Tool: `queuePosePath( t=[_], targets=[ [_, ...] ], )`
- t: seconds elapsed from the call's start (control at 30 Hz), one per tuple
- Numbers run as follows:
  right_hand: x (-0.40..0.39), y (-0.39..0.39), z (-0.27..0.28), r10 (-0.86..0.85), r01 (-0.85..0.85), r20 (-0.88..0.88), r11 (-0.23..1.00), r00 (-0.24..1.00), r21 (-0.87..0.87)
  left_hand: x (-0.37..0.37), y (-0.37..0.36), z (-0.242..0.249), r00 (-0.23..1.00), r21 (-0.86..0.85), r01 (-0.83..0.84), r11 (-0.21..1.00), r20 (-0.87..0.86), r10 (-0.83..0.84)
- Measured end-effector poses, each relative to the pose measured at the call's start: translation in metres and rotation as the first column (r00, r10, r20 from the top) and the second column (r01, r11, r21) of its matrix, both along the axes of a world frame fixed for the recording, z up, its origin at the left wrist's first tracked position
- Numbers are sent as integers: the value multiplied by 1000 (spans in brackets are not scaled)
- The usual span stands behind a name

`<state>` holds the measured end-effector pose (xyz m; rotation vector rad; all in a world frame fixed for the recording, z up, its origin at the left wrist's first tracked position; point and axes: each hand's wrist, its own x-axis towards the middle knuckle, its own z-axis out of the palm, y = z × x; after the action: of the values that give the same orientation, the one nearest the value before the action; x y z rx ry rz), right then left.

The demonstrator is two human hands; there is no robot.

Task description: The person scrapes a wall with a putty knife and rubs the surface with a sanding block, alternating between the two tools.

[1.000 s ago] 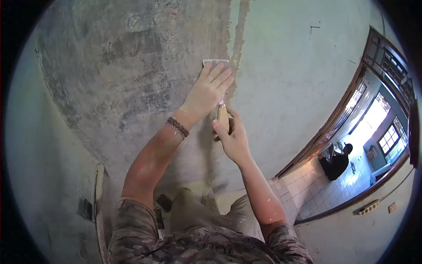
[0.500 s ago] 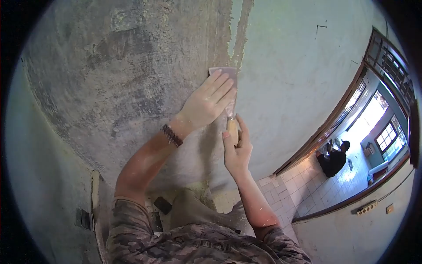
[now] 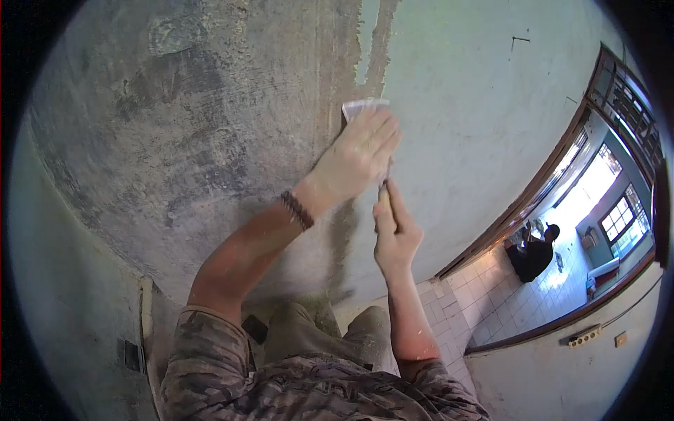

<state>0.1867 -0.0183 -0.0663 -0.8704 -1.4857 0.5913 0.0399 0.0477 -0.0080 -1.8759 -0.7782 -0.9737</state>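
A scraper [image 3: 364, 106] with a wide pale metal blade lies against the wall [image 3: 281, 91], along the border between bare grey plaster and light green paint. My left hand [image 3: 358, 151], dusty and flat with its fingers stretched out, presses on the blade and hides most of it. Below it, my right hand [image 3: 397, 238] is closed around the scraper's wooden handle [image 3: 384, 194], of which only a little shows. Just above the blade, a narrow strip of leftover paint [image 3: 365, 42] with ragged edges runs up the wall.
To the right, a wood-framed opening [image 3: 516, 207] leads to a bright tiled room where a person in dark clothes [image 3: 533, 259] sits low. A power strip [image 3: 585, 336] hangs on the low wall at lower right. A dark flat object [image 3: 254, 328] lies near my legs.
Both hands and the scraper have shifted to the right across the wall. The blade's edge has moved onto the painted side, and my left hand covers more of it.
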Motion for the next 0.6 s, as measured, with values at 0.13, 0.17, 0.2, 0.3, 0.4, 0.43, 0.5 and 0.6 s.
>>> queuePosePath(
  t=[0.13,0.17,0.2,0.3,0.4,0.43,0.5,0.6],
  targets=[
    [-3,-2,-26,10,-10,-32,1000,999,24,-3,-2,-17,997,-8,-17,1000,-75,17],
    [-4,1,-20,-1,2,-42,1000,999,20,-4,-4,-6,997,-9,-17,1000,-81,16],
    [-4,-1,2,5,-5,-32,1000,999,0,-3,-2,7,997,-15,-17,1000,-77,16],
    [0,-2,25,42,-42,-73,999,996,6,0,1,27,997,23,73,997,-18,-72],
    [5,-17,5,42,-42,-5,999,999,-16,-4,-10,6,998,-20,25,1000,-57,-26],
    [2,-21,-1,53,-52,30,998,998,-29,-9,-13,-3,997,-37,33,999,-63,-35],
    [-6,-19,0,68,-69,11,997,998,22,-14,-13,2,996,-53,42,998,-75,-46],
    [-8,-21,22,111,-118,-72,987,991,-106,-14,-22,28,998,-51,45,998,-48,-48]
  ],
)
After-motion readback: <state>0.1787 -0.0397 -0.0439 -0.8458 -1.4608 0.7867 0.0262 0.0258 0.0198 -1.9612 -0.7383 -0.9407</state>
